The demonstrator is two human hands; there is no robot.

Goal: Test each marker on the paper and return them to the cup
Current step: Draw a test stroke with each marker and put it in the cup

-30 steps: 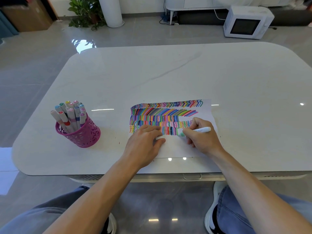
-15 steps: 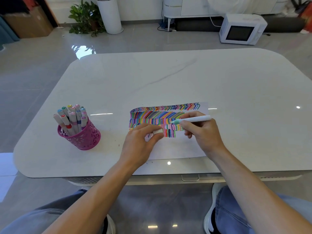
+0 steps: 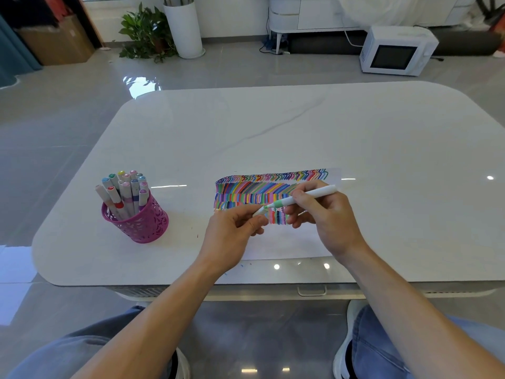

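Head view: a person is sitting at a white marble-look table (image 3: 273, 127), both hands raised just above a sheet of paper (image 3: 287, 242) that is lying near the table's near edge. The paper's far half is carrying rows of many-coloured strokes.

The right hand (image 3: 325, 220) is holding a white marker (image 3: 314, 195) with a green band in a closed grip, tip pointing left. The left hand (image 3: 232, 236) is pinching a small pale cap (image 3: 259, 212) between thumb and fingertips, right at the marker's tip. Whether the cap is touching the tip cannot be told. The two hands are covering part of the lowest row of strokes.

Well to the left, a pink openwork cup (image 3: 142, 222) is standing upright on the table, holding a bundle of capped markers (image 3: 125, 192).

Beyond the table, a white microwave (image 3: 396, 50) is sitting on the glossy grey floor (image 3: 246, 72), with a leafy plant (image 3: 144, 34) beside a white cylinder (image 3: 184, 28) and a cardboard box (image 3: 57, 42) at far left.
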